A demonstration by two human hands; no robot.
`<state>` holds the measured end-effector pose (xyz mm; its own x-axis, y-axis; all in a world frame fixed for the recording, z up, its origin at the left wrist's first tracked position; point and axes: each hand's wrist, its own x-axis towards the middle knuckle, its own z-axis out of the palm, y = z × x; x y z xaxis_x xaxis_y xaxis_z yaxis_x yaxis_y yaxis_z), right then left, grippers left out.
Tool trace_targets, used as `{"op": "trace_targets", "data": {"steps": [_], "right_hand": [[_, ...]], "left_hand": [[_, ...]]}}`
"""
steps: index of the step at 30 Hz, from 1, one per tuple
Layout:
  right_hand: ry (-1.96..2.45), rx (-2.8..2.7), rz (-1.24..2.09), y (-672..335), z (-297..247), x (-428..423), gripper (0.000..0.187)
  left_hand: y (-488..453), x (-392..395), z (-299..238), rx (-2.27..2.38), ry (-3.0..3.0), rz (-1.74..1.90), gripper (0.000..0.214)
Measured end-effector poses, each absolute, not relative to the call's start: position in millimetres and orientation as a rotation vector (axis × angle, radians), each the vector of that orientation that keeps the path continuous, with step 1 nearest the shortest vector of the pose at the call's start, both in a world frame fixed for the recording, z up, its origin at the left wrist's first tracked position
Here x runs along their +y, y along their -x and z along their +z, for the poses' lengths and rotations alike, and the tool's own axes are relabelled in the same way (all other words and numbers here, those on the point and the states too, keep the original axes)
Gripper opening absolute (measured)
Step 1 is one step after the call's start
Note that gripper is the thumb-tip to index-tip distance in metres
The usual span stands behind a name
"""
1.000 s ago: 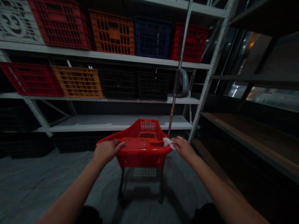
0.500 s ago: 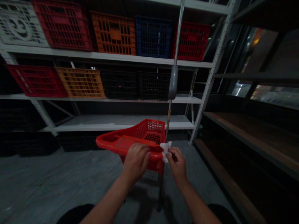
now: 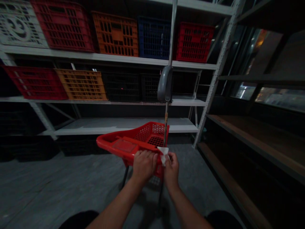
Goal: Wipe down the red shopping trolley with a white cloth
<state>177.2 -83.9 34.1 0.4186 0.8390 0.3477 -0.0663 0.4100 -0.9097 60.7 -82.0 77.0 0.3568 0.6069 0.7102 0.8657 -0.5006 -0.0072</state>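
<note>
Left hand (image 3: 144, 165): clenched around the near rim of a red wheeled shopping basket (image 3: 111, 142)
Right hand (image 3: 171, 170): fingertips pinching a white tissue (image 3: 163, 156) just above the basket's rim
Basket: tilted, directly in front of both hands, over the concrete floor (image 3: 59, 187)
Metal pole (image 3: 166, 121): rises from the basket, just beside the tissue, with a grey plastic handle (image 3: 165, 84) above the basket
Behind the basket: white steel shelving (image 3: 107, 127) carrying orange plastic crates (image 3: 115, 35), red, blue and black ones
Right of the basket: wooden shelves (image 3: 250, 143)
</note>
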Motion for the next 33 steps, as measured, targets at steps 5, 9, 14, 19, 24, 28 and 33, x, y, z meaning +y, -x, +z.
{"op": "trace_targets", "data": {"steps": [5, 9, 14, 19, 24, 28, 33], "right_hand": [[1.006, -0.973, 0.715, -178, 27, -66, 0.021], [0.987, -1.045, 0.706, -165, 18, -89, 0.025], [0.991, -1.360, 0.456, -176, 28, -83, 0.024], [0.990, -1.864, 0.242, -191, 64, -77, 0.033], [0.940, -2.384, 0.264, -191, 103, -71, 0.025], [1.003, -2.515, 0.191, -191, 114, -59, 0.019], [1.129, -2.367, 0.152, -178, 110, -68, 0.020]], "left_hand": [[-52, -78, 72, -1.248, 2.195, -0.993, 0.025], [-41, -79, 70, -1.225, 2.214, -1.009, 0.026], [-29, -81, 71, -1.192, 2.267, -1.033, 0.025], [-26, -83, 71, -1.184, 2.260, -1.042, 0.025], [-26, -84, 71, -1.181, 2.252, -1.017, 0.024], [-23, -83, 72, -1.168, 2.258, -0.965, 0.024], [-17, -81, 72, -1.131, 2.266, -0.961, 0.025]]}}
